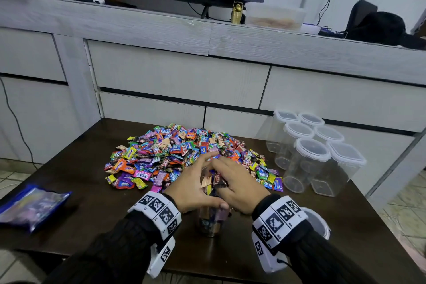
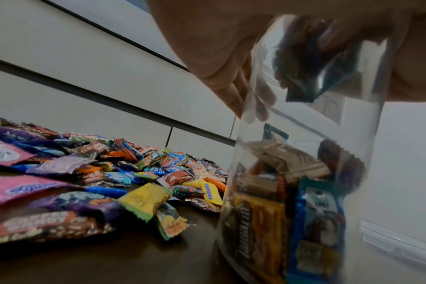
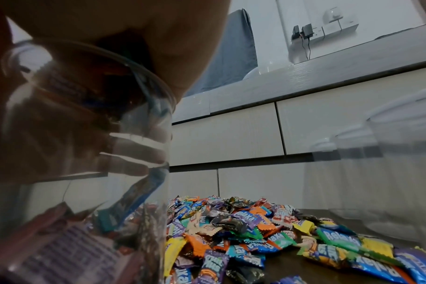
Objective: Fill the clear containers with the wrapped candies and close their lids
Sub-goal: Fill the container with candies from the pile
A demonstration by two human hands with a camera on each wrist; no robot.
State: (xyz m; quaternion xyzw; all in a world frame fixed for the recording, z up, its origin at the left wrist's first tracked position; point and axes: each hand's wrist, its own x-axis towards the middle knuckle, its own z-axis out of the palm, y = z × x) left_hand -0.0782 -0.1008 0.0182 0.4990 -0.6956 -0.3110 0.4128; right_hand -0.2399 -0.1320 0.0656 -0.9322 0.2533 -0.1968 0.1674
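A clear container (image 1: 208,223) stands on the dark table (image 1: 110,233) near its front edge, partly filled with wrapped candies. My left hand (image 1: 191,187) grips it round the top, thumb curled on the near rim. My right hand (image 1: 239,187) holds a handful of candies (image 1: 215,182) right over the mouth. In the left wrist view the container (image 2: 292,173) shows candies low inside and a few (image 2: 304,73) at the top. Behind the hands lies the big candy pile (image 1: 184,152). It also shows in the wrist views, as the pile (image 2: 110,173) and the pile (image 3: 255,230).
Several empty clear containers (image 1: 311,152) with lids on stand at the table's right edge. A loose round lid (image 1: 319,221) lies by my right wrist. A blue bag (image 1: 34,205) rests at the left edge. Grey drawers (image 1: 179,80) back the table.
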